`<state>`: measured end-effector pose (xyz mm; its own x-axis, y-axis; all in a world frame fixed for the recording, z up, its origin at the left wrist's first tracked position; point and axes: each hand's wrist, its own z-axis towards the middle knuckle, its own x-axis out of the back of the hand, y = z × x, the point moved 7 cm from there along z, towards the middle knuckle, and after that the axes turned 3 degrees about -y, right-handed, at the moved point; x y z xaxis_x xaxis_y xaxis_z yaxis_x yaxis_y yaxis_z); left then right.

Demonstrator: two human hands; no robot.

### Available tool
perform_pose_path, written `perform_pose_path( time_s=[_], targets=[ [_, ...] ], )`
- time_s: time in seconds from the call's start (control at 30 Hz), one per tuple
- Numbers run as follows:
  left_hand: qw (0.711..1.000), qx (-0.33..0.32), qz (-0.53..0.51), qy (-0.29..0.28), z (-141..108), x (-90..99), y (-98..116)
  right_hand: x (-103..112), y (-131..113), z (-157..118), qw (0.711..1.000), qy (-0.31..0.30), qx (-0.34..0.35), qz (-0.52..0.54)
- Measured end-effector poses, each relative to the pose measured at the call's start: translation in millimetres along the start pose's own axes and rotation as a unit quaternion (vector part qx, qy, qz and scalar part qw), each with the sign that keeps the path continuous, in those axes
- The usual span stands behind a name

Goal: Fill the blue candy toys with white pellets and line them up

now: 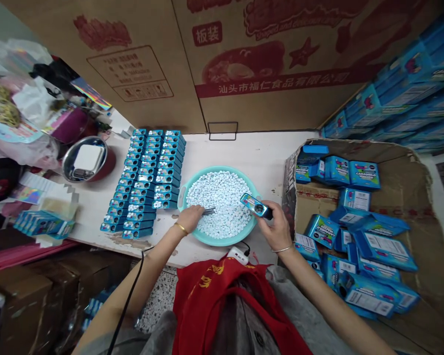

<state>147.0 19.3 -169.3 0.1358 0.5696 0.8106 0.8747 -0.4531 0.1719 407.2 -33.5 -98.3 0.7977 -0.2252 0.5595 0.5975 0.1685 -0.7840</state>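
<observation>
A round turquoise basin (pixel 257 224), full of small white and pale blue candies (pixel 222 190), stands at the middle of the table. My left hand (pixel 190 219) is closed on a thin metal tool (pixel 208 211) at the basin's left side. The tool's tip lies against the candies, and its exact kind does not show. Over the right rim, my right hand (pixel 277 229) grips a small blue candy box (pixel 252 203) with a dark round hole in its face. The box is tilted, its far end above the candies.
Three rows of small blue boxes (pixel 140 185) stand left of the basin. On the right sits an open carton (pixel 427 212) with many blue boxes. A metal bowl (pixel 103 165) and bags are at far left. Large cartons (pixel 259 108) wall the back. A white power strip (pixel 239 255) lies near the front edge.
</observation>
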Motion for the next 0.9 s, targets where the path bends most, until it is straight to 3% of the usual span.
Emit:
perform_pose_path(
  time_s=[0.07, 0.2, 0.37, 0.47, 0.63, 0.77, 0.9],
  targets=[
    [0.997, -0.035, -0.061, 0.012, 17.3, -14.8, 16.8, 4.6, 1.0, 1.0, 1.0, 0.007, -0.015, -0.003],
    [0.985, -0.077, -0.151, 0.031, 45.9, -27.0, 52.4, 8.8, 5.0, -0.4, 0.999, 0.023, -0.045, -0.01],
    [0.975, -0.103, -0.194, 0.04, 47.4, -23.0, 60.2, 11.0, 16.3, -4.1, 0.996, 0.035, -0.085, 0.009],
    [0.959, -0.142, -0.238, 0.065, 23.3, 1.1, 51.1, 14.3, 16.7, -2.9, 0.996, 0.041, -0.078, -0.005],
    [0.955, -0.184, -0.214, 0.095, -25.6, 63.6, 43.7, 6.0, 4.4, 2.8, 0.999, 0.008, -0.016, -0.033],
    [0.97, -0.193, -0.124, 0.085, -45.8, 106.7, 58.9, -13.1, -8.9, 3.1, 0.998, -0.032, 0.039, -0.04],
    [0.988, -0.149, 0.007, 0.04, -51.6, 130.7, 82.3, -29.1, -17.5, -0.7, 0.995, -0.057, 0.065, -0.043]
  ],
)
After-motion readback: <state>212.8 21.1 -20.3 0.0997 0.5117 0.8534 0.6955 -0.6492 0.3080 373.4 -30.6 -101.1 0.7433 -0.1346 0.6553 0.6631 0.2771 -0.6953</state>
